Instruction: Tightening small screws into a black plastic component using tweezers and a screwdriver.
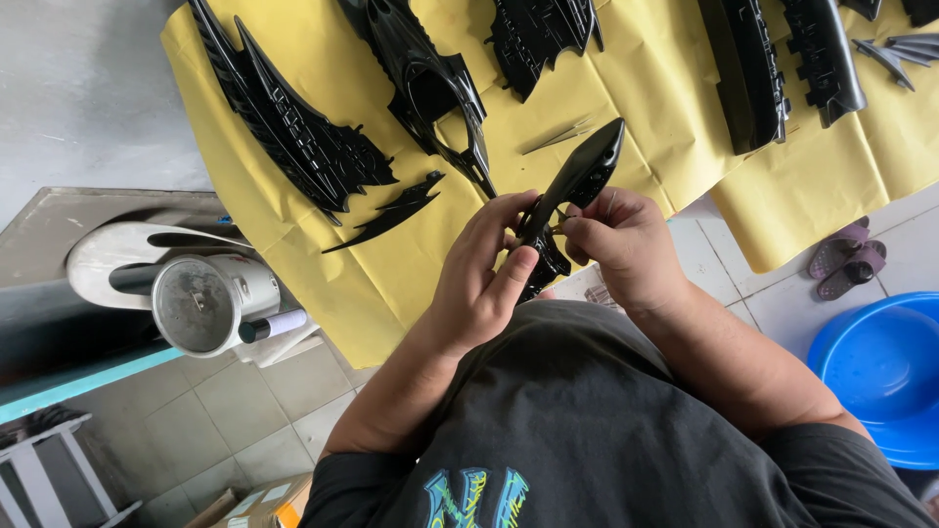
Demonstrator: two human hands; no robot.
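Glossy black plastic part (pixel 577 186), pointed, elongated

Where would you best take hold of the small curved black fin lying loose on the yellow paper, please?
Probably at its wider right end, pinching the flat faces from above. The small curved black fin lies flat on the yellow paper, tapering to a thin point at lower left; the broad end near the larger black panel offers more surface.

The person wears a dark grey short-sleeved T-shirt (pixel 587 430), its soft fabric creased across the chest. A print (pixel 474 497) in teal with yellow-green edging sits low on the front. Both forearms are bare from the sleeves down, and the left hand (pixel 479 279) and right hand (pixel 621 244) are ungloved.
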